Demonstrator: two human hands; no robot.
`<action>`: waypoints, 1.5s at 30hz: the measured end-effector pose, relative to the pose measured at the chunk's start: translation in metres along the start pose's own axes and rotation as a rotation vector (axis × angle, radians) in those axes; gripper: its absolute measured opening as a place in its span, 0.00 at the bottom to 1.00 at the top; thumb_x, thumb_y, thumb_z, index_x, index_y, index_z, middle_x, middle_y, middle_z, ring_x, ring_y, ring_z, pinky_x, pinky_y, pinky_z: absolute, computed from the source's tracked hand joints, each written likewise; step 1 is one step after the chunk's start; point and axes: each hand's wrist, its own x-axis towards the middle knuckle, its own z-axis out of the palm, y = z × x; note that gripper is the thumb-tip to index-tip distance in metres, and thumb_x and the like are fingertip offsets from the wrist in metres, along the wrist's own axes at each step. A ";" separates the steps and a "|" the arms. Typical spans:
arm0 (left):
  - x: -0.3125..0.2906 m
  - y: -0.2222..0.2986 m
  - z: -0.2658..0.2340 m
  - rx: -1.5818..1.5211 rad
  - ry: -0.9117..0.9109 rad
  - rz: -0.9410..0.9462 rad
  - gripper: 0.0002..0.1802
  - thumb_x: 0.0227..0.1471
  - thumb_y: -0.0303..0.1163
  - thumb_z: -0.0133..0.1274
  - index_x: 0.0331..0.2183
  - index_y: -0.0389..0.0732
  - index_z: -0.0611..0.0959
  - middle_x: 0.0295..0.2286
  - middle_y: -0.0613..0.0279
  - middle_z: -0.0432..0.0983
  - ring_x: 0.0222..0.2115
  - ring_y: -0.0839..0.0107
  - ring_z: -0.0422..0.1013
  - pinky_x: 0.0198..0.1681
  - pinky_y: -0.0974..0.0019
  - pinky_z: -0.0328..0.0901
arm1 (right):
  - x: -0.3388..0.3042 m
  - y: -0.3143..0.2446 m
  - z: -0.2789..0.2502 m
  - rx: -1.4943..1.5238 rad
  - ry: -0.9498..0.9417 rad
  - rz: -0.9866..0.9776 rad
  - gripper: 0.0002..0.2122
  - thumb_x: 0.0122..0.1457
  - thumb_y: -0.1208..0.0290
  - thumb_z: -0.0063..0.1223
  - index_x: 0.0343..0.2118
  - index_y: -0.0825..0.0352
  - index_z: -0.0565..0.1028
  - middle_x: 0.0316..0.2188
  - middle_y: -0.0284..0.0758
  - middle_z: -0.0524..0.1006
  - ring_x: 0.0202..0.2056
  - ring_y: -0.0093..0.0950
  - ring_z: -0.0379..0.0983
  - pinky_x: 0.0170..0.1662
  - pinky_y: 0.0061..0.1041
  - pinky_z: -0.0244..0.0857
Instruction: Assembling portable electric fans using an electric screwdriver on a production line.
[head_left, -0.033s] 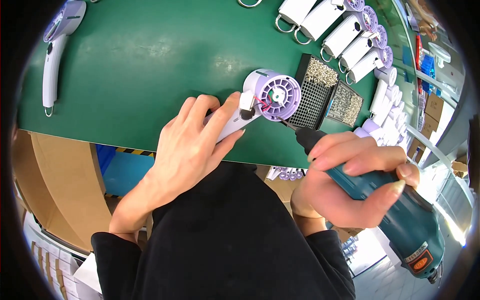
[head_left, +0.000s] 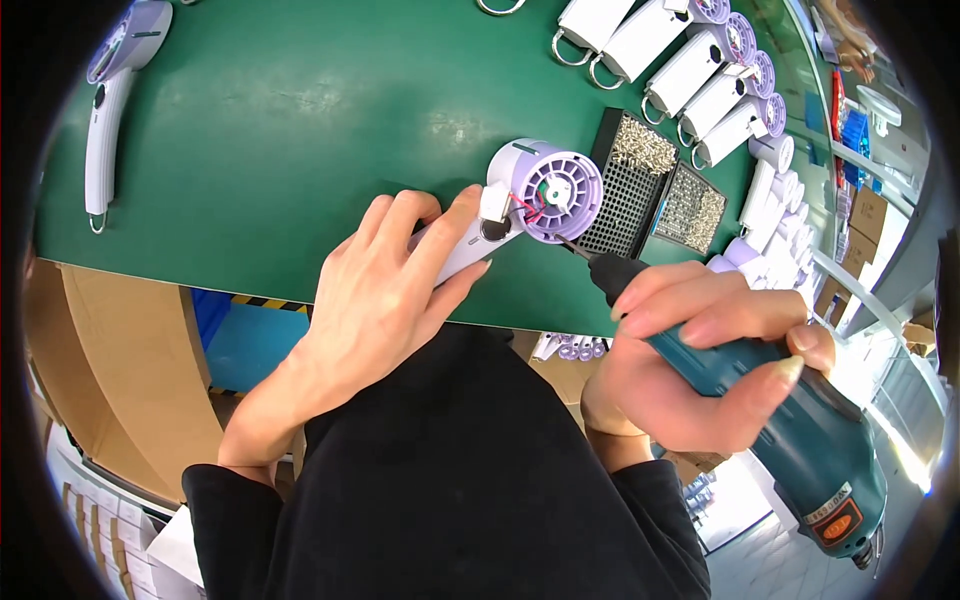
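My left hand [head_left: 385, 275] is wrapped round the handle of a white and lilac handheld fan [head_left: 513, 166] lying on the green tabletop. The fan's round head shows its slotted ring, with red and dark wires and a white piece at the neck. In my right hand [head_left: 690, 370] is a teal electric screwdriver [head_left: 815, 450] with a black nose. Its thin bit meets the lower rim of the fan head; I cannot make out whether a screw sits there. Just beyond the bit lies a black screw tray [head_left: 612, 205] with a perforated grid and loose screws.
Several more handheld fans [head_left: 640, 40] with wrist rings line the far right of the green table [head_left: 300, 150]. A second screw tray [head_left: 690, 210] adjoins the first. One fan [head_left: 105, 140] lies far left. Cardboard [head_left: 130, 370] stands below the table's near left edge.
The screwdriver and my right hand have shifted very slightly to the left. My left hand and the fan hold still.
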 end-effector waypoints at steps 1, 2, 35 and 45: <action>0.000 0.001 -0.001 -0.015 -0.016 -0.027 0.32 0.41 0.27 0.67 0.51 0.39 0.77 0.34 0.58 0.70 0.33 0.60 0.70 0.31 0.61 0.69 | 0.000 0.001 0.001 0.000 -0.002 0.001 0.15 0.67 0.59 0.33 0.48 0.64 0.62 0.23 0.37 0.65 0.09 0.28 0.58 0.11 0.31 0.58; 0.000 0.001 -0.001 -0.016 -0.015 -0.029 0.32 0.41 0.27 0.67 0.51 0.39 0.77 0.34 0.58 0.70 0.33 0.60 0.70 0.31 0.61 0.69 | 0.000 0.002 0.002 0.003 0.001 -0.018 0.14 0.67 0.60 0.33 0.48 0.64 0.62 0.22 0.36 0.64 0.09 0.28 0.58 0.10 0.30 0.58; 0.004 0.002 -0.003 0.112 -0.076 0.072 0.36 0.41 0.24 0.59 0.55 0.58 0.77 0.31 0.61 0.63 0.27 0.66 0.65 0.27 0.67 0.69 | -0.007 0.012 0.004 -0.059 -0.051 0.133 0.10 0.66 0.61 0.40 0.37 0.61 0.56 0.22 0.37 0.65 0.12 0.31 0.65 0.15 0.32 0.68; 0.004 0.003 -0.004 0.093 -0.075 0.063 0.27 0.43 0.26 0.62 0.48 0.51 0.79 0.34 0.58 0.67 0.29 0.62 0.68 0.29 0.63 0.69 | -0.012 0.013 -0.007 -0.039 -0.167 0.059 0.13 0.66 0.61 0.41 0.46 0.64 0.59 0.24 0.38 0.67 0.13 0.32 0.66 0.15 0.32 0.67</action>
